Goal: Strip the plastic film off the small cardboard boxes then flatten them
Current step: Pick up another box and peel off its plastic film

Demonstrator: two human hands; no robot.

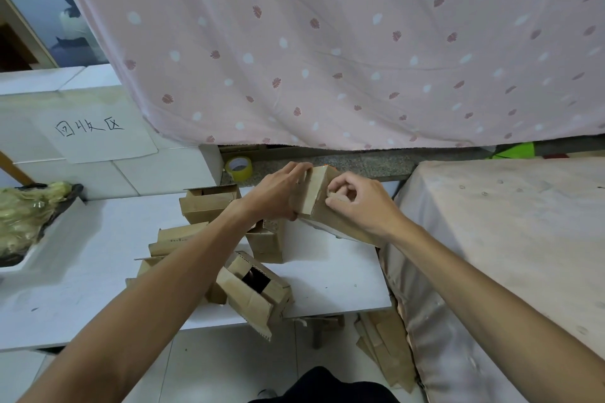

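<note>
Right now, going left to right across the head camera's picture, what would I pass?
Handwritten paper sign → yellow tape roll → left hand → held cardboard box → right hand → pinkish cloth-covered surface.

Curled fingers [340,180], left hand [278,195] and right hand [361,206]

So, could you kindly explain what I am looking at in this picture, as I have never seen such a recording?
There is no machine here: one camera on a person's head looks down at their bare hands. The left hand grips a small cardboard box above a white table, while the right hand pinches at its end. More open boxes lie on the table, a tape roll sits behind, and flattened cardboard lies on the floor.
</note>
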